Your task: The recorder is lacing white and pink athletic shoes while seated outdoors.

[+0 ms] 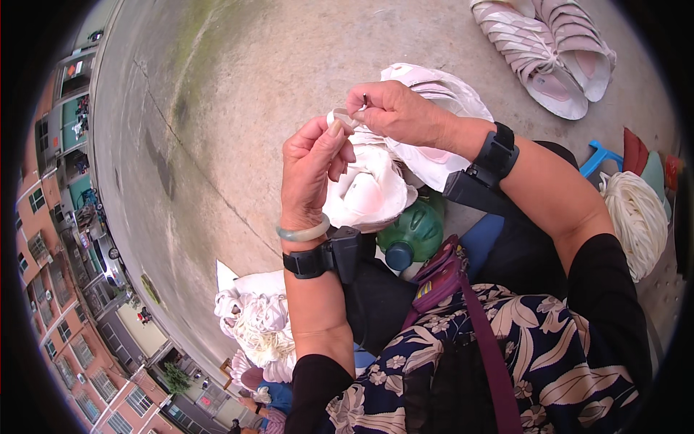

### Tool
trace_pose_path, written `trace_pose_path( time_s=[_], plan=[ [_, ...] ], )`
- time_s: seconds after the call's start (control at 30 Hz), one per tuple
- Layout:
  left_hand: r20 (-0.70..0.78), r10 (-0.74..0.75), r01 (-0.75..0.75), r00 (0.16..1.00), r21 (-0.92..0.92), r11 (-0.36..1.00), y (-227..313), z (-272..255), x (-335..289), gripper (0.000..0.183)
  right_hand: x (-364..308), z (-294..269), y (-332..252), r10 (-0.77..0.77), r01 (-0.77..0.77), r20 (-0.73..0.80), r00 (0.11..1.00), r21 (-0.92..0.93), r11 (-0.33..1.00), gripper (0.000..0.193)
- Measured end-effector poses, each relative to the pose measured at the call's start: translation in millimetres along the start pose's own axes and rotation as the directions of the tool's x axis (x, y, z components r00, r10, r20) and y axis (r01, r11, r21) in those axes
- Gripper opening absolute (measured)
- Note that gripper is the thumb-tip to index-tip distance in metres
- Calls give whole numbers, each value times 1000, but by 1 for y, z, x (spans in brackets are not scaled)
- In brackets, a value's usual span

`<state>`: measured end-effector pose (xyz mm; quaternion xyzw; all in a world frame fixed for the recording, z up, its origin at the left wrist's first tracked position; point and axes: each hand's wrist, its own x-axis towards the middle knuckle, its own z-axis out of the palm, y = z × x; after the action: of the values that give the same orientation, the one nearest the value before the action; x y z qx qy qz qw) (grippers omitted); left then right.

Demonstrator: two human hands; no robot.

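- From my remote feed off the head camera: both bare hands are raised over the lap, above a concrete floor (217,108), working on a pale pink-and-white shoe upper (369,192).
- My left hand (312,172) has its grip clenched, thumb and fingers pinched on a thin white strap (340,119) that rises from the shoe upper; a pale green bangle (303,233) and a black wrist device (325,257) sit on that wrist.
- My right hand (394,112) is also clenched, fingertips pinching the other end of the same strap just beside the left hand's fingertips; what else it holds is too small to tell. A black band (495,155) wraps that wrist.
- The shoe upper hangs between and just below the two hands, in front of the lap, off the floor.
- A green plastic bottle (416,231) with a blue cap lies just under it, against a maroon bag (441,271).
- More pale shoe uppers (542,43) lie stacked on the floor toward its far right edge.
- A hank of cream cord (636,217) sits at the right, beside a blue stool (600,155).
- A heap of white pieces (256,322) rests on the floor near the left elbow.
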<state>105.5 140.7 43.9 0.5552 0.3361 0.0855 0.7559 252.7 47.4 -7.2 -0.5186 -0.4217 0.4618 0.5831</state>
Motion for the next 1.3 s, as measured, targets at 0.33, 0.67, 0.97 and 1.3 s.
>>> trace_pose_path(
  time_s=[0.33, 0.67, 0.97, 1.3],
  plan=[
    [-11, 22, -24, 1000, -208, 978, -5, -1, 18, 18, 0, -8, -14, 40, -37, -39, 998, 57, 998, 10],
    [22, 153, -153, 988, 1, 988, 22, 11, 23, 20, 3, -8, -17, -256, 234, -93, 962, -198, 952, 10],
    [-57, 195, -200, 979, -99, 975, 18, 14, 13, 18, -4, -2, -25, -51, 59, -74, 996, 100, 993, 11],
    [-73, 80, -99, 994, -323, 941, 14, 3, 14, 14, -2, 3, -27, -449, 352, -170, 877, -408, 842, 12]
  ],
)
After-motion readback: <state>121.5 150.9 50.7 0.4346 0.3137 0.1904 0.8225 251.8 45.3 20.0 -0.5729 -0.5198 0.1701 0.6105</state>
